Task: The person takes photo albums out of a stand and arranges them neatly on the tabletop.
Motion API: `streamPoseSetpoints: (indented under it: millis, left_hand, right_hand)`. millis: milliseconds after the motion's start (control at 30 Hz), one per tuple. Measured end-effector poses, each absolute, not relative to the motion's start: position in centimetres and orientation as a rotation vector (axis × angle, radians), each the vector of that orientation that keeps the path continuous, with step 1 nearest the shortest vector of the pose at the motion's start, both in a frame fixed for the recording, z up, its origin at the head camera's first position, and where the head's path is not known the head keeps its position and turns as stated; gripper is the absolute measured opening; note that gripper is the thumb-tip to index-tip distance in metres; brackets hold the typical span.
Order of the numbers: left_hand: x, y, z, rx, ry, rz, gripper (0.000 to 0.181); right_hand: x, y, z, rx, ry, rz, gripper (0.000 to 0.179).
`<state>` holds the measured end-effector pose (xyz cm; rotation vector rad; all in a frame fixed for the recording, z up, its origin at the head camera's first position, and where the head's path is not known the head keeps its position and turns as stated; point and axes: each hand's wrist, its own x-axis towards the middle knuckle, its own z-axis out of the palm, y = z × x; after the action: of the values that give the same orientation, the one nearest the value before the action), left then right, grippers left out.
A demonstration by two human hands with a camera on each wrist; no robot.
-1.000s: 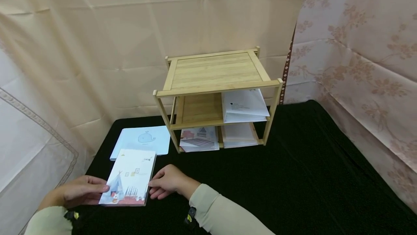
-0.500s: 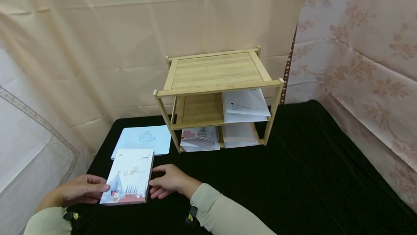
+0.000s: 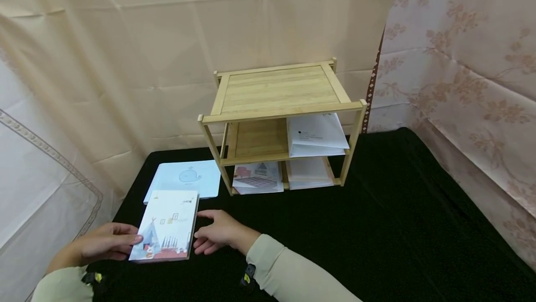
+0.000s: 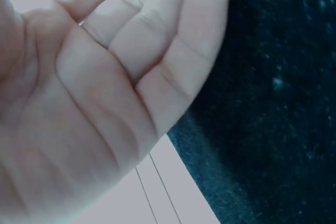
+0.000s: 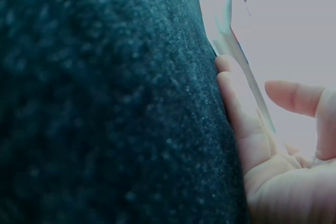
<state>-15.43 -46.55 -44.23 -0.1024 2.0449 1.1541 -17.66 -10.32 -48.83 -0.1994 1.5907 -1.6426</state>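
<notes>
Left hand [image 3: 100, 244] and right hand [image 3: 224, 230] flank a white book [image 3: 176, 213] on dark cloth [image 3: 389, 227]. The left hand pinches the book at its near left edge, thumb over the cover, the other fingers partly hidden at the side. The right hand is not closed: its thumb stands apart from its fingers, which extend along the book's right side in the right wrist view; whether they press on it cannot be told.

The book lies directly between the two palms, its long axis running near to far and leaning slightly right at the far end. Both hands are thus set across the short axis, toward the near half, with the far half reaching beyond the fingertips. In the head view the far end overlaps a pale blue booklet [image 3: 188, 176] marked with a whale; whether it rests upon it is unclear.

Far and to the right stands a wooden rack [image 3: 280, 88], well apart from the book, with white books [image 3: 318, 134] on its middle tier at the right. Of the two hands, the right is nearer the rack.
</notes>
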Motion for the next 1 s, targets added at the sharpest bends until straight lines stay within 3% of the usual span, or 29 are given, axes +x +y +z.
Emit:
streamPoseSetpoints:
  millis: [367, 733, 1000]
  left_hand:
    - [-15.8, -46.0, -43.8, -0.095, 2.141, 1.051, 0.052]
    - [-16.8, -44.1, -41.0, -0.178, 2.495, 0.872, 0.077]
    - [-17.2, -41.4, -39.5, -0.098, 2.717, 0.812, 0.067]
  right_hand:
    - [-17.6, -8.6, -48.3, -0.303, 1.636, -1.668, 0.061]
    - [-18.0, -5.2, -45.5, -0.462, 1.726, -1.64, 0.047]
    - [-18.1, -2.7, -44.4, -0.507, 1.697, -1.658, 0.044]
